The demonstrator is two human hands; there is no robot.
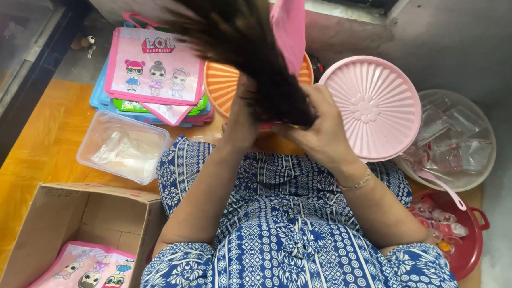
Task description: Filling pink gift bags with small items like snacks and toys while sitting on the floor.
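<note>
Both hands are raised in front of me over my blue patterned lap. My left hand [239, 123] and my right hand [320, 132] grip a pink fabric bag [289, 21] that rises between them. A lock of dark hair [246, 41] hangs in front of the camera and hides the bag's lower part and most of my fingers. A beaded bracelet [355, 184] is on my right wrist. An orange ribbed container [222, 85] stands just behind my hands.
A stack of pink cartoon bags [155, 70] lies at the back left. A clear plastic tub [124, 147] and a cardboard box [69, 218] holding more pink bags are at left. At right are a pink round lid [375, 107], a clear bowl [460, 143] and a red bowl of wrapped sweets [461, 238].
</note>
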